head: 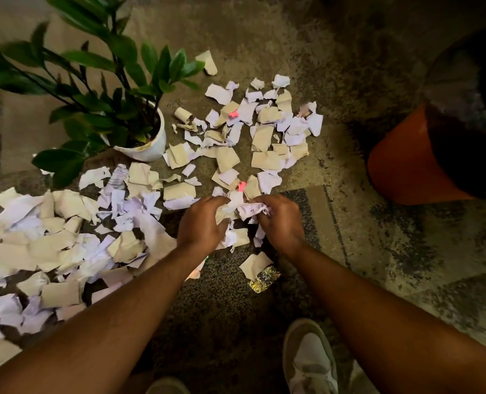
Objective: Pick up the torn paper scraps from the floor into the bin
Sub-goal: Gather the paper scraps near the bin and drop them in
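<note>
Torn white and beige paper scraps [264, 132] cover the patterned carpet in the middle, with a thicker pile [51, 245] at the left. My left hand [202, 223] and my right hand [278, 220] meet low over the carpet, fingers curled around a bunch of scraps [243, 207] held between them. The orange bin [400, 163] stands at the right with a dark inside, well apart from both hands.
A potted green plant in a white pot [148, 143] stands at the left behind the scraps. A shiny foil piece [264, 278] lies near my right forearm. My white shoe [310, 362] is at the bottom. Two small pink bits [233, 113] lie among the scraps.
</note>
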{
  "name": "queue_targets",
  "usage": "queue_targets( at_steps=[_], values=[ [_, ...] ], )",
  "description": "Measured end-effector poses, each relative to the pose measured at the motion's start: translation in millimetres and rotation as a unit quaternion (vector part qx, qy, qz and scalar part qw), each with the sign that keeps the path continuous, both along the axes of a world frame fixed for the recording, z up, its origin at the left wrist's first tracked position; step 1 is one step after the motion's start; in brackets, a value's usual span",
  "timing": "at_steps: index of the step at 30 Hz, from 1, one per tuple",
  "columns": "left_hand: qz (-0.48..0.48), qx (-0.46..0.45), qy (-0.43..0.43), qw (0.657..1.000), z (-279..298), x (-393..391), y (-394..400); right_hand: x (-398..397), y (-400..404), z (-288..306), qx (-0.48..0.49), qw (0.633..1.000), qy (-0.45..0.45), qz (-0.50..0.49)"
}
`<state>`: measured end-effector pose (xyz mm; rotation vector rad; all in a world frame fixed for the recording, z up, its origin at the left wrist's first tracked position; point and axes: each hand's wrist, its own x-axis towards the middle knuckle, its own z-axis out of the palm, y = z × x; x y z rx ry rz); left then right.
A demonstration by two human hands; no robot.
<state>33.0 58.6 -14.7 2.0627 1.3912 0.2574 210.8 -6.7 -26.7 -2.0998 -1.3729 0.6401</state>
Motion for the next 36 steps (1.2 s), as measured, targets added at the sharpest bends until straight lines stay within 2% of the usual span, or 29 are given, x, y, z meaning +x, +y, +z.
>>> queue_targets(
  at_steps=[7,11,18,23,30,33,36],
  values=[
    [0.045,0.012,-0.087,0.995,54,42,14,19,17,53,0.086,0.995,-0.012,-0.05],
    [0.039,0.036,-0.122,0.991,97,78,24,47,24,97,0.098,0.991,-0.041,-0.084],
    [-0.031,0.096,-0.191,0.976,186,158,32,118,12,200,0.157,0.975,-0.108,-0.114],
    [-0.096,0.167,-0.239,0.952,250,236,27,180,-4,263,0.205,0.947,-0.164,-0.184],
    [-0.239,0.19,-0.22,0.927,269,349,18,268,-33,267,0.202,0.919,-0.191,-0.279],
    [-0.291,0.159,-0.203,0.921,257,385,17,291,-40,255,0.141,0.92,-0.205,-0.303],
    [-0.331,0.101,-0.184,0.92,244,412,18,307,-46,244,0.068,0.934,-0.174,-0.305]
  ],
)
